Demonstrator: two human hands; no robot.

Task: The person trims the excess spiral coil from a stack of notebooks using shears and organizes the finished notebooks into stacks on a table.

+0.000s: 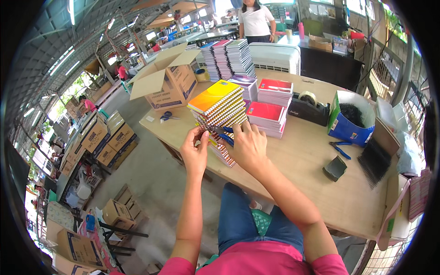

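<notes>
In front of me a stack of yellow-orange spiral notebooks [215, 97] stands at the table's near edge, coils facing me. My left hand [195, 151] is closed, thumb and fingers pinching the corner of a spiral notebook [223, 155] that tilts down against the stack's near side. My right hand [251, 144] is wrapped around blue-handled pliers [225, 135]. The jaws of these pliers point left, at the coil end near my left fingertips. Whether they touch the wire, I cannot tell.
Red notebooks [267, 112] stand right of the stack, near a tape dispenser [308, 106]. Farther right are a blue box of black coils [350, 117], other pliers [340, 149] and loose black coils [376, 158]. Scissors [168, 116] and an open carton [172, 85] lie left; a person [256, 23] stands beyond.
</notes>
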